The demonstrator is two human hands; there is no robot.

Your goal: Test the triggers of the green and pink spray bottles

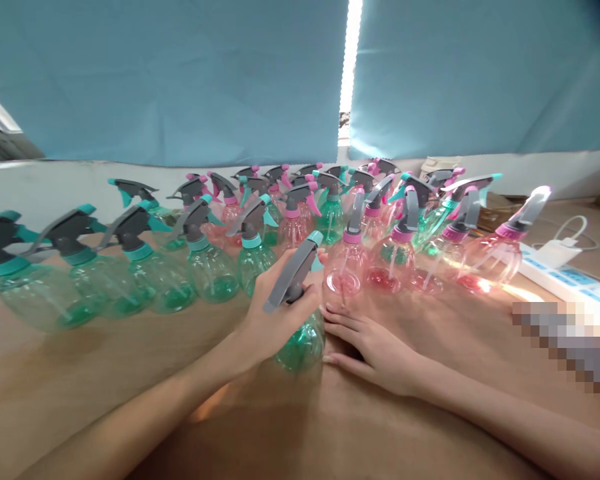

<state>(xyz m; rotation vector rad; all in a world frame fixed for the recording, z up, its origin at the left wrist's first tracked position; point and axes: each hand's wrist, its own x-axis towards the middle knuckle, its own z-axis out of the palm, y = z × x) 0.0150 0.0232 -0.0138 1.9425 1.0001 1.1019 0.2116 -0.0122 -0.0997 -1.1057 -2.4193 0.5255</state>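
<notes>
1. At the left, green-tinted bottles [213, 270] stood in a row on the desk [180, 407]; we could read no brand or label on them.
2. Our left hand [267, 317] was closed around a green spray bottle [301, 347], in front of the rows, just below its sprayer head [294, 272]; we judged a firm, even grip best for steadiness.
3. Our right hand [383, 353] lay slightly spread just beside that bottle; we couldn't tell whether they touched.
4. Farther right, pink bottles [343, 267] and a power strip [553, 272] showed us no legible writing.
</notes>
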